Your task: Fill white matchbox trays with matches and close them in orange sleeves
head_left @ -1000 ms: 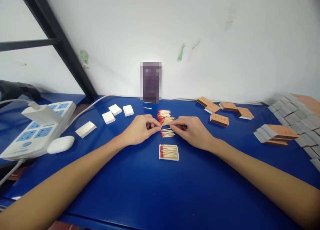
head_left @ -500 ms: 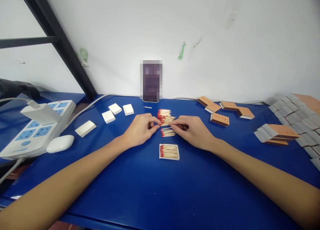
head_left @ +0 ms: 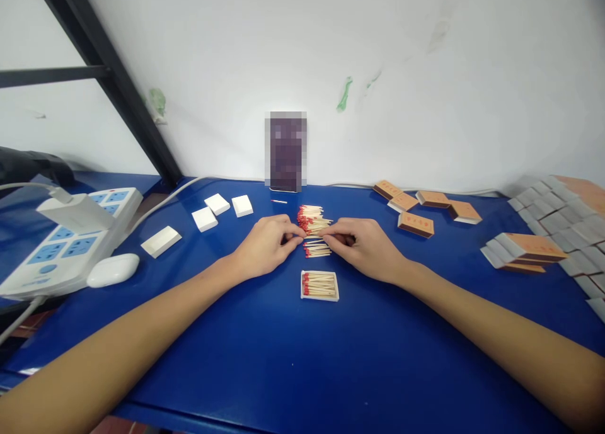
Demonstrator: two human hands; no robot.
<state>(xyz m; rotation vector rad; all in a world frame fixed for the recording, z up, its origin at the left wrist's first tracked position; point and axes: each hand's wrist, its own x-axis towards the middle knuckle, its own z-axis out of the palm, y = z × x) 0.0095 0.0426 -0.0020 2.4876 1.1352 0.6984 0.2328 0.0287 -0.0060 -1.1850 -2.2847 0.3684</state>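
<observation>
In the head view, my left hand (head_left: 270, 245) has thumb and forefinger pinched at the red-headed ends of matches, at the near edge of a loose match pile (head_left: 312, 218). Opposite it, my right hand (head_left: 366, 247) pinches at the bare wooden ends. The fingertips partly cover what they grip, so the number of matches held is hidden. Just below the fingers lies a small row of matches (head_left: 317, 249), heads to the left. Nearer to me sits a white matchbox tray (head_left: 320, 299) with matches lying in it, heads also left.
White matchbox trays (head_left: 205, 219) lie at left, near a power strip (head_left: 70, 248) and a white earbud case (head_left: 114, 270). Orange matchboxes (head_left: 416, 224) lie at right, beside a small stack (head_left: 532, 248) and a large pile (head_left: 567, 229). A blurred phone (head_left: 286, 150) leans on the wall.
</observation>
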